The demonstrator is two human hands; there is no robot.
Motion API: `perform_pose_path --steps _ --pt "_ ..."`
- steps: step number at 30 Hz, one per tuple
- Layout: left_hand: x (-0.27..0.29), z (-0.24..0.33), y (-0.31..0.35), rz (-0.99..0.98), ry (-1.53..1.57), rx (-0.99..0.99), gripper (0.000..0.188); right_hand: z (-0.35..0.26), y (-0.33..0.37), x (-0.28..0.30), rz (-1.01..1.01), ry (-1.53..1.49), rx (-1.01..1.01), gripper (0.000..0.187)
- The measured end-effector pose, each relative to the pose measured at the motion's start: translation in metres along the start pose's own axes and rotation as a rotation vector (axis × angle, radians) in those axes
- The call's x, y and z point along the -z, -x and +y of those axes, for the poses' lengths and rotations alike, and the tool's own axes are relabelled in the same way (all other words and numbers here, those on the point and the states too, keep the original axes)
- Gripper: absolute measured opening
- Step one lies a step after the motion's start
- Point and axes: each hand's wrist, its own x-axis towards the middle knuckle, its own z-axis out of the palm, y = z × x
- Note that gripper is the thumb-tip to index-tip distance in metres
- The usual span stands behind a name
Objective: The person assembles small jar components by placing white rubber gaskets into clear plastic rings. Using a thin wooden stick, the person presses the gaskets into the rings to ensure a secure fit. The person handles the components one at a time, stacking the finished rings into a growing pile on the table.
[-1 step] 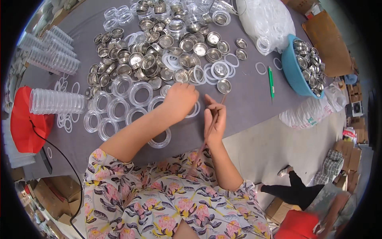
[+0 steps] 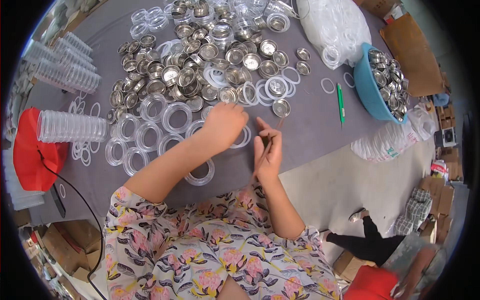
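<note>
My left hand is closed, knuckles up, at the near edge of a heap of shallow metal cups. Whatever its fingers hold is hidden beneath them. Beside it, my right hand is curled round a thin brownish stick, its index finger stretched out. The stick's upper end points toward a single metal cup; I cannot tell whether they touch. Clear plastic rings lie left of and under my left forearm. White flat rings are scattered along the heap's near right side.
A blue basket full of metal cups stands at the table's right edge, near a green cutter. Stacked clear rings and a red bag sit on the left. A plastic bag lies behind. Another person is at lower right.
My left hand has shifted very slightly left. The stick in my right hand has tilted a little, and its lower end has moved. The other things stay in place.
</note>
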Motion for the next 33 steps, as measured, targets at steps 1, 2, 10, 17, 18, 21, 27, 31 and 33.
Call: perform_pose_path --steps 1,2,10,17,18,21,27,31,33 --pt "0.004 -0.003 0.002 0.027 0.11 0.012 0.016 0.002 0.0 -0.002 0.022 0.024 0.01 0.02" --pt "0.01 -0.005 0.005 0.054 0.219 0.026 0.016 0.0 -0.001 0.0 0.003 0.057 -0.012 0.021" --pt "0.048 0.022 0.06 0.152 0.815 0.462 0.011 -0.017 0.004 0.005 -0.164 -0.086 -0.058 0.008" --pt "0.033 0.032 0.105 0.471 0.915 0.557 0.011 -0.021 0.007 0.014 -0.389 -0.338 -0.234 0.013" --pt "0.035 0.033 0.111 0.527 0.896 0.534 0.012 -0.022 0.008 0.013 -0.36 -0.355 -0.258 0.015" --pt "0.036 0.032 0.129 0.673 0.473 0.298 0.017 -0.019 0.007 0.014 -0.288 -0.363 -0.314 0.021" --pt "0.032 0.031 0.162 0.417 0.067 0.087 0.024 -0.015 0.005 0.014 -0.294 -0.317 -0.305 0.026" --pt "0.04 0.028 0.164 0.249 0.139 0.073 0.027 -0.019 0.005 0.013 -0.307 -0.302 -0.295 0.026" --pt "0.047 0.025 0.158 0.218 0.238 0.08 0.03 -0.021 0.005 0.013 -0.303 -0.299 -0.285 0.025"
